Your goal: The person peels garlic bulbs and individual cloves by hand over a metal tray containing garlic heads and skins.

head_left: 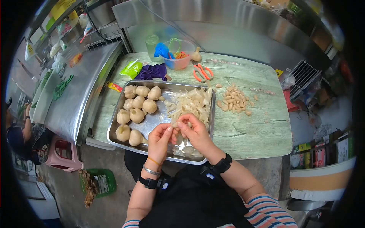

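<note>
Over the steel tray (154, 91) both hands meet fingertip to fingertip. My left hand (161, 137) pinches a small pale garlic clove (176, 124), mostly covered by fingers. Thumb and fingers of my right hand (193, 131) close on the same clove from the other side. Whole garlic bulbs (137, 115) fill the tray's left part. A heap of papery garlic skins (192, 102) lies on its right side, just beyond my hands. To the right of the tray, peeled garlic cloves (235, 99) form a pile on the green wood-patterned table (258, 129).
Behind the tray are orange-handled scissors (202, 73), a purple cloth (151, 72), a clear plastic tub (181, 57) and a single garlic bulb (196, 55). A steel counter (81, 89) adjoins on the left. Below it stand a pink stool (64, 154) and a green basket (104, 182). Another person (23, 133) is at far left.
</note>
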The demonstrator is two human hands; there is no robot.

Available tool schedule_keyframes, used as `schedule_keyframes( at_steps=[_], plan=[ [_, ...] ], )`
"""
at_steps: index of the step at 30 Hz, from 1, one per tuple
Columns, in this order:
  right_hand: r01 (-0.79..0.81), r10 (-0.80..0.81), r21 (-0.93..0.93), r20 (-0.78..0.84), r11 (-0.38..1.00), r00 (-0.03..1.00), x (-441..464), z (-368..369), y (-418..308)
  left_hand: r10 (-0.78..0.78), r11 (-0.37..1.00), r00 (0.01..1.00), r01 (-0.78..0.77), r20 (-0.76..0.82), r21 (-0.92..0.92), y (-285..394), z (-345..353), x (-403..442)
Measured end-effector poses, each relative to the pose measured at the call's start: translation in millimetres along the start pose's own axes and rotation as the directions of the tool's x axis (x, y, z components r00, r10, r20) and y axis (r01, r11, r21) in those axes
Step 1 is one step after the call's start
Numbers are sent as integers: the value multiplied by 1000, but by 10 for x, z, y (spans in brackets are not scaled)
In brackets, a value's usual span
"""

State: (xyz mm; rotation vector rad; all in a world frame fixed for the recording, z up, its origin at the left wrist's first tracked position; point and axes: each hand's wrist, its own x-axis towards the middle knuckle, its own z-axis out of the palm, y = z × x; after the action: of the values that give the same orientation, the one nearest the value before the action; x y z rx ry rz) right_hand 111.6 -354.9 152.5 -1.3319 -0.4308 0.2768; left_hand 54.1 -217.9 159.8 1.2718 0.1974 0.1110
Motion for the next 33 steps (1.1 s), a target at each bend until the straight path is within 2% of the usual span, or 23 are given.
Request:
schedule_keyframes(
  at_steps=[1, 3, 6, 7, 9, 13, 15, 16, 18, 20, 22, 23, 24, 25, 26, 27, 28, 29, 30, 31, 33],
  plan=[
    [-1, 1, 3, 2, 1000, 1000, 6, -6, 3, -1, 1000, 1000, 1, -3, 2, -18, -18, 4],
    [-210, 207, 79, 47, 974, 977, 28, -46, 5, 23, 999, 1000, -23, 6, -49, -48, -40, 12],
    [-300, 293, 188, 62, 935, 954, 34, -35, -54, 77, 997, 997, -78, 16, 8, -47, 2, -10],
    [-299, 293, 189, 59, 935, 954, 24, -33, -65, 76, 997, 997, -76, 19, 8, -54, 17, -15],
    [-189, 182, 65, 108, 980, 977, 8, -30, -79, 107, 980, 994, -103, -14, 172, -67, 40, -17],
    [-271, 263, 113, 86, 956, 961, 18, -64, -59, 117, 975, 993, -112, -15, 193, -58, 59, -34],
    [-438, 393, 448, 195, 780, 899, 17, -154, -106, 119, 978, 992, -109, -45, 177, -40, 58, -60],
    [-424, 388, 449, 175, 787, 905, 0, -172, -110, 118, 979, 993, -112, -24, 172, -49, 14, -93],
    [-380, 358, 664, 178, 644, 917, 5, -258, -151, 215, 954, 976, -202, -40, 221, -107, -61, -81],
    [-339, 351, 661, 122, 669, 929, 10, -453, -386, 240, 921, 971, -233, 18, 313, -56, -53, -126],
    [-197, 288, 585, -65, 787, 955, 80, -732, -570, 482, 631, 859, -475, 169, 614, 143, 44, -140],
    [-76, 203, 649, -123, 757, 971, 140, -1000, -471, 469, 624, 867, -459, 166, 632, 212, 46, -149],
    [112, -65, 210, -217, 971, 974, 256, -1358, -326, 471, 629, 866, -463, 167, 625, 198, -5, -117],
    [287, -340, -278, -166, 917, 926, 348, -1651, -287, 469, 605, 865, -463, 181, 647, 176, -84, -90],
    [348, -417, -384, -111, 855, 902, 346, -1771, -433, 466, 580, 863, -463, 193, 670, 154, -139, -79],
    [408, -487, -479, -48, 777, 872, 355, -1849, -578, 377, 692, 918, -367, 122, 622, 149, -151, -84],
    [409, -488, -483, -43, 774, 872, 405, -1924, -656, 380, 695, 917, -369, 120, 618, 131, -164, -74],
    [162, -215, -182, -322, 970, 922, 456, -1991, -719, 428, 699, 899, -396, 96, 596, 107, -175, -63],
    [-54, 143, 195, -477, 979, 867, 498, -2064, -774, 474, 700, 877, -425, 71, 575, 87, -176, -53],
    [-53, 141, 193, -477, 980, 867, 565, -2238, -677, 450, 721, 891, -399, 55, 567, 95, -169, -64],
    [-192, 219, 106, -443, 976, 869, 695, -2527, -425, 442, 727, 896, -391, 52, 565, 96, -175, -76]
  ],
)
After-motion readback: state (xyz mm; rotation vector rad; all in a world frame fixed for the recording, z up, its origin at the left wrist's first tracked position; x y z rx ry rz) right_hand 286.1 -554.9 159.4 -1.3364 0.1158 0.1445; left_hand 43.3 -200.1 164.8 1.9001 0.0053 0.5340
